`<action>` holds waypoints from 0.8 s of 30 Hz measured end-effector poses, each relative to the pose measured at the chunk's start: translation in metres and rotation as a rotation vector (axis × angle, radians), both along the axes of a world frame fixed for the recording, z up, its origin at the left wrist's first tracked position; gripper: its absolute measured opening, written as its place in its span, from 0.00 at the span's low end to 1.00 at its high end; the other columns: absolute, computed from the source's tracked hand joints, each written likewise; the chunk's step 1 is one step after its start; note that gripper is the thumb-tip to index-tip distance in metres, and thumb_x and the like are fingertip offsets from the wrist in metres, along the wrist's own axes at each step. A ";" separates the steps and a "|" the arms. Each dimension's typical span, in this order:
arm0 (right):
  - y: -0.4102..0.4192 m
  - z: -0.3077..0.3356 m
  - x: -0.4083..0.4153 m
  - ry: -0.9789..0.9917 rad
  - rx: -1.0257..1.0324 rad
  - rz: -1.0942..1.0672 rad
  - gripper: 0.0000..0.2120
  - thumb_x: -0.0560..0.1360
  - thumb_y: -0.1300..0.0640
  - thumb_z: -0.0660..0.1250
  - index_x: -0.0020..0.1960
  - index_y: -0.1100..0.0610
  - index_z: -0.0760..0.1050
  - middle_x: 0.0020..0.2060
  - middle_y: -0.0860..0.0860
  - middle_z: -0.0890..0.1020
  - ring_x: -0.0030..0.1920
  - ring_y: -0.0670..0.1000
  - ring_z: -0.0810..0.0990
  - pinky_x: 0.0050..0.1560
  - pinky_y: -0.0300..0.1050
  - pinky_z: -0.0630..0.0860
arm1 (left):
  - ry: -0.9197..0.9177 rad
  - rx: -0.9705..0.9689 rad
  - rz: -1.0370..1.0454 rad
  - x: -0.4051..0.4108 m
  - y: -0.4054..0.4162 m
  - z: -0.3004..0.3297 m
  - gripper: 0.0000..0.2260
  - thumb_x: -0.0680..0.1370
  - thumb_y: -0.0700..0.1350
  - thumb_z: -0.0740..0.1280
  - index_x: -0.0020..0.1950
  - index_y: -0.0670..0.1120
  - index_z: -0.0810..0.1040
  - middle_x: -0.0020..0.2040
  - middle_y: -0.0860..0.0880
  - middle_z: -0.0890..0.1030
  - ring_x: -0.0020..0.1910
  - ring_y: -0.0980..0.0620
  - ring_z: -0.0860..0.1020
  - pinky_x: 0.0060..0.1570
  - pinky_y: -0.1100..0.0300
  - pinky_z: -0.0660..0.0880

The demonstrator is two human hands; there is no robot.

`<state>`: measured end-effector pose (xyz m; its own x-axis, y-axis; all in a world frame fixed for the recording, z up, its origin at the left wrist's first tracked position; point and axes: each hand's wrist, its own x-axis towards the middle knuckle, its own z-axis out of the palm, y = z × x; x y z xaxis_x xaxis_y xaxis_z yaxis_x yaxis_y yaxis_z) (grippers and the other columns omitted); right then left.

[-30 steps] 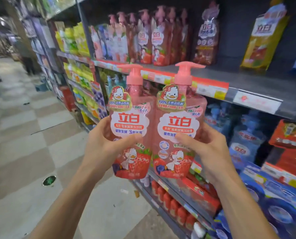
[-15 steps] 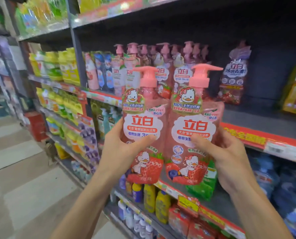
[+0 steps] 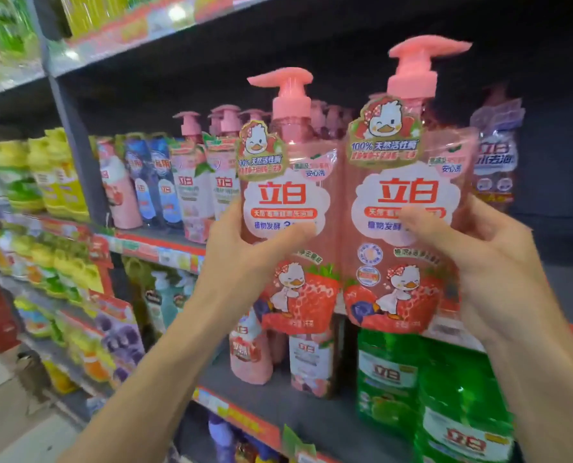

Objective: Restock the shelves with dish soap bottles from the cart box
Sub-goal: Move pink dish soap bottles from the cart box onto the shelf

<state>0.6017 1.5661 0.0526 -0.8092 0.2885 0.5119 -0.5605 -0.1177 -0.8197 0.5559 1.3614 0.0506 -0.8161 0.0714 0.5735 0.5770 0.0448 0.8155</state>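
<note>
Pink translucent pump bottle (image 3: 288, 208), centre frame, is gripped by the left hand (image 3: 245, 259); its twin pink pump bottle (image 3: 408, 202), centre right, by the right hand (image 3: 489, 259), thumbs across the labels. Recommended: set both upright on the grey shelf (image 3: 562, 289) beside the matching pink bottles (image 3: 225, 168), labels outward. Cart box not visible; shelf rear dark, edges blurred.

Showed two clear pink pump bottles, the left one (image 3: 288, 208) and the right one (image 3: 408, 208), each with a coral-pink pump head, a white cloud label lettered in red, and a white duck among red strawberries. Ranged pale pink pump bottles (image 3: 194, 182) behind on the grey shelf (image 3: 311, 416), blue pouches (image 3: 156, 182), yellow packs (image 3: 57, 175), and green refill bags (image 3: 445, 389) lettered red on white below.
</note>
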 end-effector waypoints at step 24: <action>-0.005 -0.006 -0.092 0.028 -0.057 -0.278 0.24 0.59 0.52 0.74 0.54 0.54 0.80 0.46 0.48 0.88 0.46 0.48 0.87 0.38 0.38 0.81 | 0.125 -0.025 -0.355 -0.167 0.017 0.012 0.26 0.65 0.46 0.79 0.61 0.47 0.78 0.52 0.51 0.85 0.53 0.51 0.84 0.52 0.55 0.80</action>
